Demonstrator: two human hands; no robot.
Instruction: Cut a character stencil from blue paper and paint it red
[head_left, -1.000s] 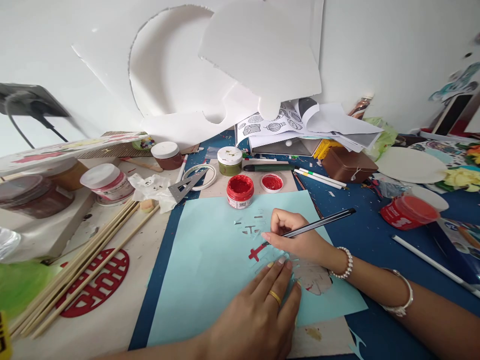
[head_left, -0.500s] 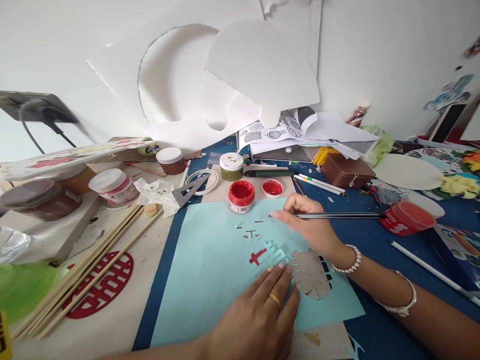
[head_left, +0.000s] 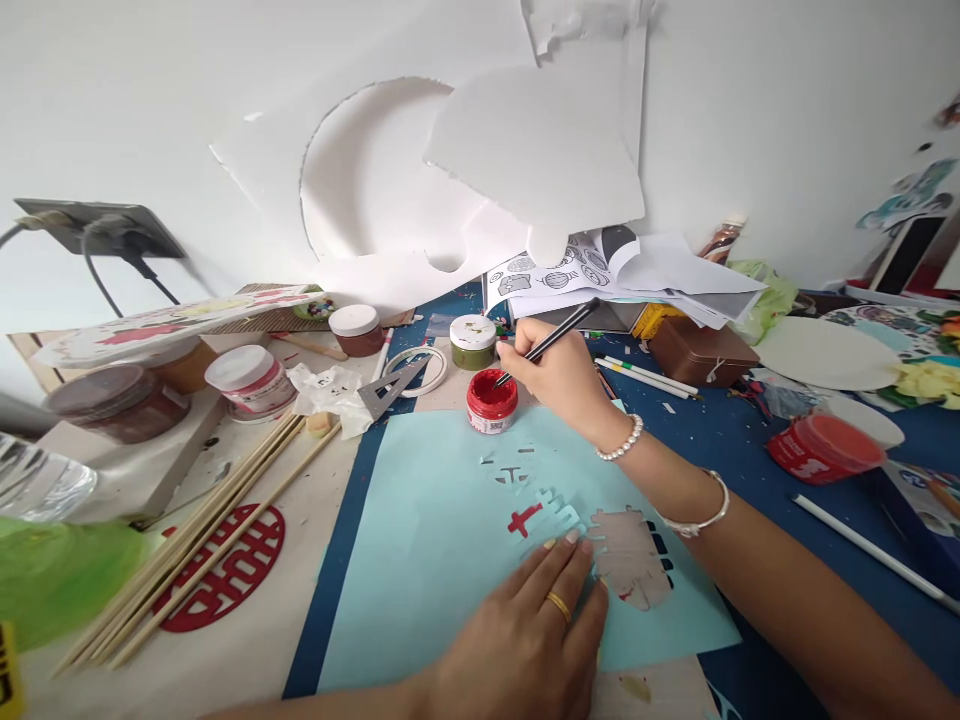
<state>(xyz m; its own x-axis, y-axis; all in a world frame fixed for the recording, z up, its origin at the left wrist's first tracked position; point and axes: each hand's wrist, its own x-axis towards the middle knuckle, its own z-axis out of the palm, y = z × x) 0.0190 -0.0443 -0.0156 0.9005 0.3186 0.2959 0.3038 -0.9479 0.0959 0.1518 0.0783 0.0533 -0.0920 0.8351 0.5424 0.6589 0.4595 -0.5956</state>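
My right hand [head_left: 551, 375] is closed on a dark, striped brush [head_left: 559, 332], whose tip dips into the open red paint jar [head_left: 492, 412]. Light blue paper [head_left: 405, 540] with cut-out shapes lies below the jar. Flat on that paper, my left hand [head_left: 525, 620] rests with its fingers stretched forward, just below a red painted cross mark [head_left: 523, 519]. A large cut-out opening [head_left: 634, 555] is to the right of my left fingers.
Wooden sticks [head_left: 202, 540] lie over a red round cut-out [head_left: 259, 565] at left. Behind stand a green jar [head_left: 473, 352] and a set square [head_left: 394, 388]. To the right are a brown box [head_left: 705, 350], a red tub [head_left: 825, 450] and a white stick [head_left: 874, 550].
My right hand has moved left and away from me, from above the paper to the red jar. The brush now slants down into the paint. My left hand stays on the paper.
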